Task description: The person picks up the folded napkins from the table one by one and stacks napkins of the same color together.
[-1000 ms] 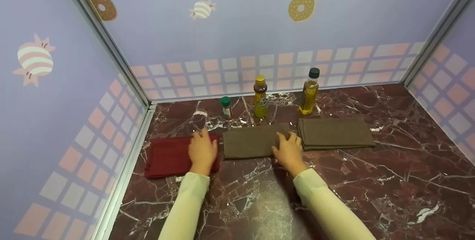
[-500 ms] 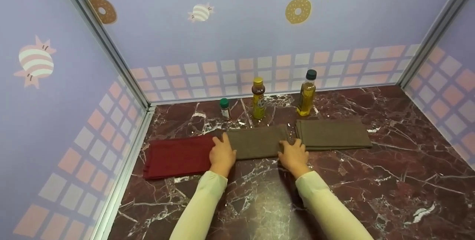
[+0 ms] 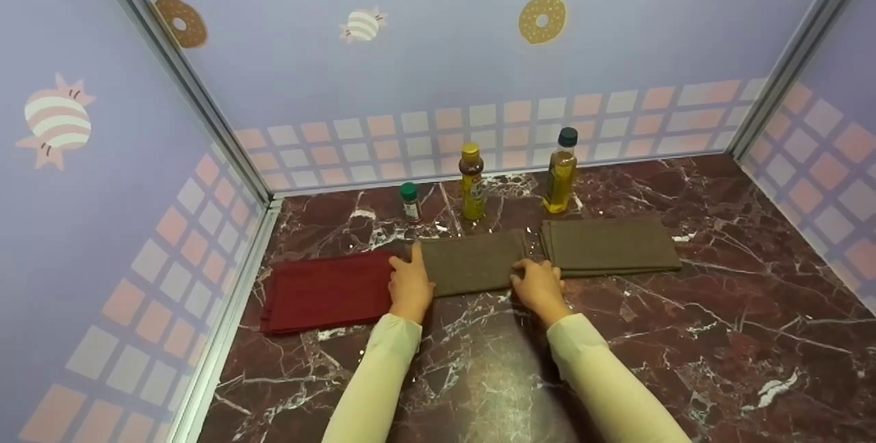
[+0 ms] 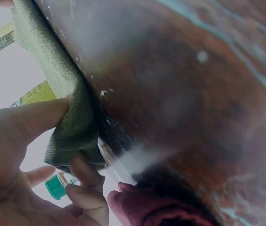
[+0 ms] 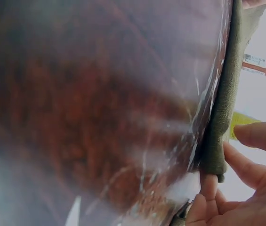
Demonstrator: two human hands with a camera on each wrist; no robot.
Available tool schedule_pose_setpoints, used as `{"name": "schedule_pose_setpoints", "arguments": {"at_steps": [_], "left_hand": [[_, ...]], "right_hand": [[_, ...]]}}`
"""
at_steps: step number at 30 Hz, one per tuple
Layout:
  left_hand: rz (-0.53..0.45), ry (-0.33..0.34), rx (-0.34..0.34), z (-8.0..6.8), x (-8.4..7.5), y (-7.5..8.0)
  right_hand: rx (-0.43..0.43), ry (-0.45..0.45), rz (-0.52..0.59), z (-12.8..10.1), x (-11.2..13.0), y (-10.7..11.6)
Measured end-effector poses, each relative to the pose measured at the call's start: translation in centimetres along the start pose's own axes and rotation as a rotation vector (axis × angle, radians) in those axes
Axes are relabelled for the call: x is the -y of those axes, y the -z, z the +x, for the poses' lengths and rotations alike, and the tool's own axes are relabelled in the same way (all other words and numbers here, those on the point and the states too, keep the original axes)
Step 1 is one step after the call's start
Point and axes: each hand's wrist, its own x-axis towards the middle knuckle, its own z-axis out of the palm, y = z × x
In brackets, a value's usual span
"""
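Head view: flat folded olive cloth (image 3: pixel 472 261)

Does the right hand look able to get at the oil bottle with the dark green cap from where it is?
Probably yes: the right hand pinches the middle olive cloth, and only flat folded cloths lie before the oil bottle.

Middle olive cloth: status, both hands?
Left hand pinches middle olive cloth at its left near corner. Right hand grips the right near corner. Red cloth and right olive cloth flank it closely.
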Motion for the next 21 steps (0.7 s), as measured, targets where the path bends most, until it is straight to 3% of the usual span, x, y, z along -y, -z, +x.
{"name": "schedule_pose_setpoints", "arguments": {"at_steps": [8, 17, 21], "left_hand": [[0.090, -0.052, 0.017, 0.1, -0.6, -0.3], [0.034, -0.190, -0.127, -0.3, -2.1, -0.8], [0.032, -0.224, -0.148, -0.5, -3.4, -1.2]], "right_hand": [[-0.078, 0.068, 0.070, 0.4, -0.4, 0.5], [-0.207, 0.102, 0.091, 1.4, -1.9, 2.3], [-0.267, 0.119, 0.088, 2.0, -3.3, 3.6]]}}
